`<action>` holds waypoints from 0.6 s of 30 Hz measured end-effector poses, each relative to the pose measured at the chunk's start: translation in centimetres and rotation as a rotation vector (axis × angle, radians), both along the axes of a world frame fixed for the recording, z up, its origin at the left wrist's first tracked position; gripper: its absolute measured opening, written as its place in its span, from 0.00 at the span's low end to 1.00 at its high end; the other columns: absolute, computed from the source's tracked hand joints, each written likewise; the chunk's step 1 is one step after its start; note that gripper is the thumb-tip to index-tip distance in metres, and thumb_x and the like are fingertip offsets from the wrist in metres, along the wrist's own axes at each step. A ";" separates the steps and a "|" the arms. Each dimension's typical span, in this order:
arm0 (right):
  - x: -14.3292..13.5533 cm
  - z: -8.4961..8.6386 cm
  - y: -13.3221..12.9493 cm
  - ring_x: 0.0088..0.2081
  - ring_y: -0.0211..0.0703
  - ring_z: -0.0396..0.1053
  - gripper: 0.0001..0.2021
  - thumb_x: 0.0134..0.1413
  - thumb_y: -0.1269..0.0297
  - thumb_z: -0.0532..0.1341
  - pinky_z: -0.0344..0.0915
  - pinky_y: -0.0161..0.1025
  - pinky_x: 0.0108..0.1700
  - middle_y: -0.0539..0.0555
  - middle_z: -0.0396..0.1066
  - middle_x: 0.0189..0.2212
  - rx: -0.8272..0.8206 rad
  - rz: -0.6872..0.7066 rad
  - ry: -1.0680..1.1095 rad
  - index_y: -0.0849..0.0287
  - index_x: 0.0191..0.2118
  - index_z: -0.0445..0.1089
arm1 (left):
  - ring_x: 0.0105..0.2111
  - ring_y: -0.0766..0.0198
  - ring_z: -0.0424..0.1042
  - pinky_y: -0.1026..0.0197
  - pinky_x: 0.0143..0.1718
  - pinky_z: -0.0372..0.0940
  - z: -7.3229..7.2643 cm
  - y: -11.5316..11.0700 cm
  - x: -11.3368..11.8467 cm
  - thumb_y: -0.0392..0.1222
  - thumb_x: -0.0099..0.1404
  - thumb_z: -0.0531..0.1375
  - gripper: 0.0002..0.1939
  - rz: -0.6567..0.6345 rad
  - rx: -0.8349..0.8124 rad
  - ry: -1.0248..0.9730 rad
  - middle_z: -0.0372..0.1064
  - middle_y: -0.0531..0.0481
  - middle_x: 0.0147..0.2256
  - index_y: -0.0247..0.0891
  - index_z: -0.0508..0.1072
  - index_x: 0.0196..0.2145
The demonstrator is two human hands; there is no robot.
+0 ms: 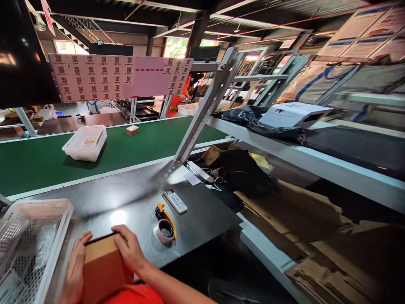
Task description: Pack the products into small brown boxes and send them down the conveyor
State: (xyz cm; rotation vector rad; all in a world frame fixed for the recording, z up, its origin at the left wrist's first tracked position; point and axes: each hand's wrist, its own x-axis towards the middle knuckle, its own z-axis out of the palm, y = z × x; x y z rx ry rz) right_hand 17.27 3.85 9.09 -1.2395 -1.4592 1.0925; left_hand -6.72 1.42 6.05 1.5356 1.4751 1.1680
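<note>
A brown cardboard box [106, 264] is held between my two hands at the near edge of the metal table, close to my body. My left hand [74, 264] presses along its left side, fingers closed against it. On the other side, my right hand [129, 247] grips the upper right edge, fingertips over the top. A yellow tape dispenser [166, 226] with a roll of tape lies to the right of the box. Just behind it rests a phone [175, 201]. At my left stands a white perforated basket [65, 219] with clear plastic-wrapped contents.
Beyond the table runs a green conveyor belt [152, 141] carrying stacked white baskets [86, 143] and a small carton [132, 130]. A metal rack [202, 114] at right bears a white printer [292, 114]; flattened cardboard [294, 211] lies beneath. Someone in orange [177, 101] is in the distance.
</note>
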 end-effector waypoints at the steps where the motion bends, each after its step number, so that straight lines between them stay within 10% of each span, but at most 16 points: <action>1: 0.0 -1.4 0.7 0.57 0.55 0.76 0.19 0.67 0.56 0.57 0.71 0.52 0.64 0.59 0.81 0.53 0.103 -0.009 -0.026 0.55 0.55 0.79 | 0.67 0.47 0.70 0.41 0.70 0.66 -0.9 0.9 0.2 0.58 0.80 0.46 0.28 -0.009 0.089 0.029 0.72 0.44 0.66 0.44 0.77 0.62; 10: 2.4 -16.4 -1.8 0.74 0.64 0.59 0.32 0.66 0.64 0.57 0.64 0.66 0.72 0.60 0.64 0.73 0.440 0.168 -0.398 0.50 0.75 0.61 | 0.71 0.47 0.65 0.47 0.63 0.73 -14.8 0.9 -2.3 0.42 0.77 0.55 0.29 -0.228 0.518 0.650 0.64 0.50 0.72 0.63 0.64 0.71; 15: 5.9 -14.9 -2.1 0.73 0.62 0.62 0.29 0.66 0.61 0.56 0.60 0.69 0.72 0.60 0.67 0.71 0.298 0.099 -0.453 0.51 0.71 0.67 | 0.70 0.51 0.67 0.50 0.66 0.71 -14.8 -0.3 -1.9 0.44 0.79 0.53 0.26 -0.238 0.370 0.633 0.62 0.50 0.73 0.61 0.66 0.71; 18: 11.8 -11.9 0.0 0.74 0.69 0.59 0.25 0.59 0.53 0.60 0.55 0.71 0.73 0.69 0.70 0.67 0.058 -0.344 -0.513 0.59 0.58 0.77 | 0.72 0.51 0.64 0.49 0.68 0.68 -13.5 -0.2 -1.5 0.47 0.80 0.51 0.25 -0.300 0.320 0.628 0.61 0.47 0.74 0.56 0.67 0.71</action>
